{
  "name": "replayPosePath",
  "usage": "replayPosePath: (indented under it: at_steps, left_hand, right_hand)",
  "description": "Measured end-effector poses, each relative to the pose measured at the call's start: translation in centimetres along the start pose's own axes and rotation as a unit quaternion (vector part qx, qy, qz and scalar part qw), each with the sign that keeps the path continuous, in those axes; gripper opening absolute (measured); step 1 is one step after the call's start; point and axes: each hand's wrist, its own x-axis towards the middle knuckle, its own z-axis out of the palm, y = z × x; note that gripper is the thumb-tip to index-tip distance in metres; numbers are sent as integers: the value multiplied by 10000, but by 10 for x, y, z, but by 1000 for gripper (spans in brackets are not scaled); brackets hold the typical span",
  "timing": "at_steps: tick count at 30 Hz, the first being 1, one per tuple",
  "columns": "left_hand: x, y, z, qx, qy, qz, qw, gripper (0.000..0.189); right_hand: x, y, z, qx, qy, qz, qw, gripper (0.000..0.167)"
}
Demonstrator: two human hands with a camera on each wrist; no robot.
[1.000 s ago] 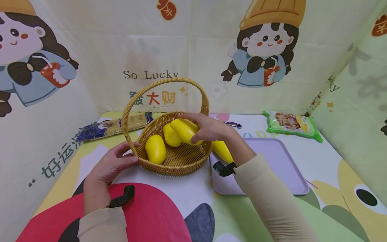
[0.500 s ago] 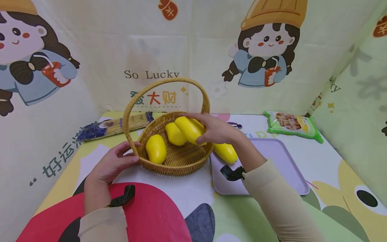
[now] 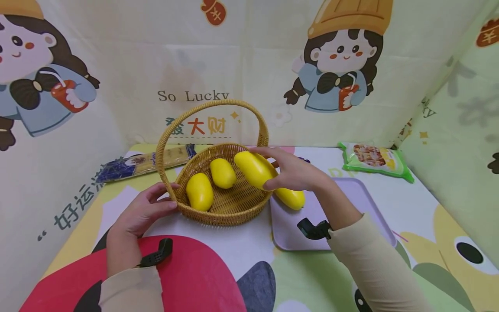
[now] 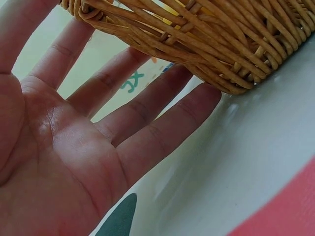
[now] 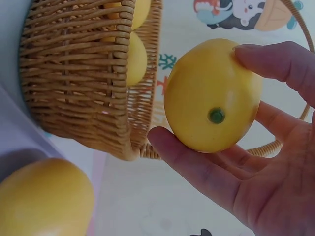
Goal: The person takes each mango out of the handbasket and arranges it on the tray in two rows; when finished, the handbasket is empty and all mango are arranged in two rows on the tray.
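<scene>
My right hand (image 3: pixel 294 171) pinches a yellow mango (image 3: pixel 253 169) between thumb and fingers, above the right side of a wicker basket (image 3: pixel 230 219). In the right wrist view this mango (image 5: pixel 197 93) shows a small green stem spot at its end. Two more mangoes, a front one (image 3: pixel 200 193) and a rear one (image 3: pixel 223 173), lie inside the basket. Another mango (image 3: pixel 291 199) lies on a lilac tray (image 3: pixel 300 236) beside it. My left hand (image 3: pixel 140 212) touches the basket's left side near the handle base; its fingers (image 4: pixel 167 123) look nearly straight in the left wrist view.
The basket's tall arched handle (image 3: pixel 218 104) rises over the opening. A long blue and tan packet (image 3: pixel 144 164) lies behind it to the left. A green-edged food bag (image 3: pixel 376 160) lies at the back right. A patterned cloth wall (image 3: pixel 249 65) closes off the back.
The held mango has moved to the right with my right hand, away from the rear mango toward the basket's right rim. My left hand has stayed at the basket's left side.
</scene>
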Motion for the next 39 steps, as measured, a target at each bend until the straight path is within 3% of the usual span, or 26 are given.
replayPosePath:
  at_steps: [13,22,31,39]
  left_hand:
    - [0,-1,-3,-144,-81,105,9998,45]
    - [-1,-1,-3,-332,-115,120,9993,44]
    - [0,-1,0,-135,-69,106,9998,44]
    - [1,-1,-1,-211,-10,154,9997,42]
  right_hand:
    - [-20,9,-6,33,100,-215,9997,88]
    - [-41,16,-12,-25,262,213,9994,90]
    - [-63,23,-14,-198,296,680,9971,89]
    - [-79,28,-9,-354,201,589,9974,86]
